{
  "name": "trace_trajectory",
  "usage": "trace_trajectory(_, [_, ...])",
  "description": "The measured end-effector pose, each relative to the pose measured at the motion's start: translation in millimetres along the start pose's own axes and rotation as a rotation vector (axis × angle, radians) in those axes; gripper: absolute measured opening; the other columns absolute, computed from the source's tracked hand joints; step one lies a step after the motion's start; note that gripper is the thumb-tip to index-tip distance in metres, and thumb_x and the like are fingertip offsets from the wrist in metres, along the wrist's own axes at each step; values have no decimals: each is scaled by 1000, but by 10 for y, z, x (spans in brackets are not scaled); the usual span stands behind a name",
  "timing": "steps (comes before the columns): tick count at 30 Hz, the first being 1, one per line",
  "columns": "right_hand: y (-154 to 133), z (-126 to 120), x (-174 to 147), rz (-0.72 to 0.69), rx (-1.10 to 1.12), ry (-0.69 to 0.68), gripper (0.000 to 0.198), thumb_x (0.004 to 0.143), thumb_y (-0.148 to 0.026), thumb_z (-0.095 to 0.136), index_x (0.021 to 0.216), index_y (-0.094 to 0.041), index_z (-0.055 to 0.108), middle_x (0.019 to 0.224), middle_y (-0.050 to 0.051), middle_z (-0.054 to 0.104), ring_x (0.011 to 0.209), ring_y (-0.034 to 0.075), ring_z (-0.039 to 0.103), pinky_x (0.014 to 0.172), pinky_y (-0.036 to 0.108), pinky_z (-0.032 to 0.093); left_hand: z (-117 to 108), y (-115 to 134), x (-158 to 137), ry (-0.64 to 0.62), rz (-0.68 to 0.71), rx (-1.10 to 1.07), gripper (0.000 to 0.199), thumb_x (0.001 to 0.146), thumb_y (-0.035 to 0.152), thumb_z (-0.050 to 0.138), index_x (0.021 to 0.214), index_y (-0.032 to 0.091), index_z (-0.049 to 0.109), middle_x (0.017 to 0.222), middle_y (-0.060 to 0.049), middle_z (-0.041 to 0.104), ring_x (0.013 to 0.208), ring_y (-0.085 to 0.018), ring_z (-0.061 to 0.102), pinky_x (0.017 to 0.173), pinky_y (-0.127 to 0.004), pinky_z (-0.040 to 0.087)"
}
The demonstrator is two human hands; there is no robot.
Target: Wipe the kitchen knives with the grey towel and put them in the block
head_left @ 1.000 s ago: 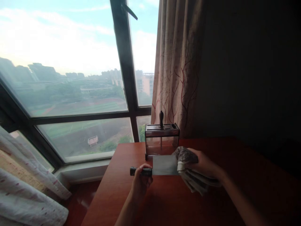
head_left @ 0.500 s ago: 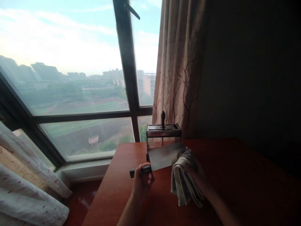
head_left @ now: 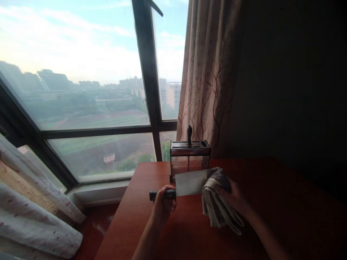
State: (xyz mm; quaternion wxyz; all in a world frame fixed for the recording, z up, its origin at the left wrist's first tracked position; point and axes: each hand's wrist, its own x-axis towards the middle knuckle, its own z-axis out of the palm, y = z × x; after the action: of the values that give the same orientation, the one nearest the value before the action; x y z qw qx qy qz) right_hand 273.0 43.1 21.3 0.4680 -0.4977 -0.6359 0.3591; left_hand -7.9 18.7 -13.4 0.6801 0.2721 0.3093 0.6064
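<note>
My left hand (head_left: 164, 202) is closed around the dark handle of a cleaver (head_left: 191, 183), whose broad blade points to the right above the table. A folded, light-and-grey towel (head_left: 217, 204) hangs from my right hand (head_left: 231, 193), which grips it. The towel wraps over the far end of the blade and hides that end. Behind the blade stands a knife block (head_left: 189, 150) with clear sides and a slotted top; one dark knife handle (head_left: 189, 135) sticks up from it.
The reddish-brown wooden table (head_left: 130, 224) reaches to the window (head_left: 92, 155) and the dark wall. A patterned curtain (head_left: 208, 79) hangs behind the knife block, and a white curtain (head_left: 40, 220) hangs at the lower left.
The towel and my right hand have shifted slightly to the right. The cleaver's blade has turned from a rising tilt to nearly level. The view has shifted a little.
</note>
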Motion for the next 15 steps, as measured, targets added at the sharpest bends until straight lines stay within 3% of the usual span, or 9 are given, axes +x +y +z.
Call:
trace_trajectory(10, [17,219,-220,166,280,80,47,75,-47,71,112,-19,63,108,8,72,103,31,64,93,43,48,40,-12,24,61,-6,-169,27,80,42,61,82,17,69,47,0,57,41,-9,46,42,-18,33])
trace_trajectory(15, [128,405,-325,360,702,87,38,76,-50,67,102,-22,69,102,7,75,102,33,67,89,49,51,79,-86,10,38,-26,-187,28,81,42,60,87,17,68,51,0,59,46,-10,49,47,-19,37])
